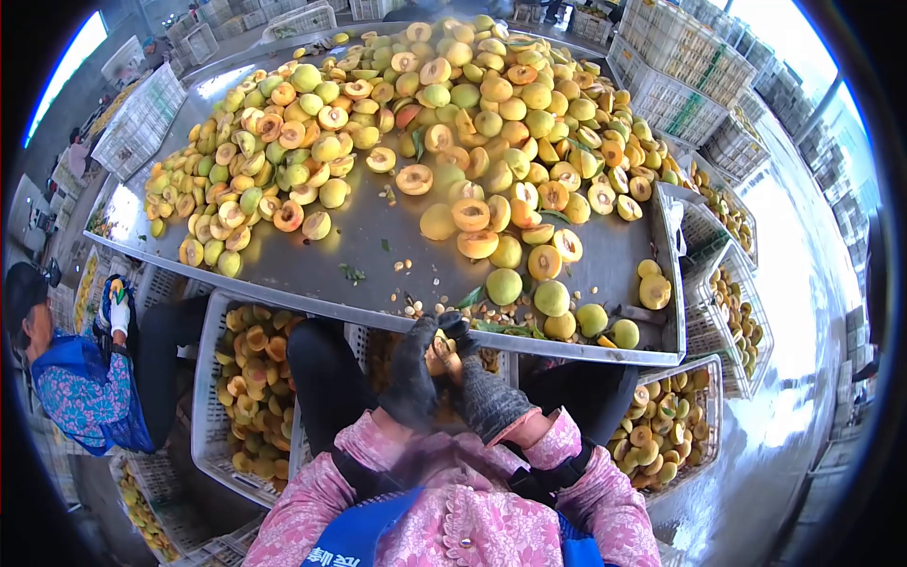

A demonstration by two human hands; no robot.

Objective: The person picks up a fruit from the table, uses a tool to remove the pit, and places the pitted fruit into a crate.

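Both gloved hands meet just in front of the near rim of a metal table (312, 300). My left hand (412, 370), in a dark glove, is closed around part of a yellowish fruit (438, 361). Against the same fruit, my right hand (484, 383), in a grey glove, has its fingers bent inward; its fingertips are partly hidden. A large heap of whole and halved yellow-green fruit (515, 104) covers much of the table. Loose pits (416, 308) and a few whole fruits (551, 299) lie close to the near rim.
Crates of halved fruit stand left (210, 416) and right (715, 397) of my legs. Another person (85, 378) sits at the far left, a white-gloved hand holding something. More crates (732, 331) line the table's right side, and stacked crates (680, 66) rise behind.
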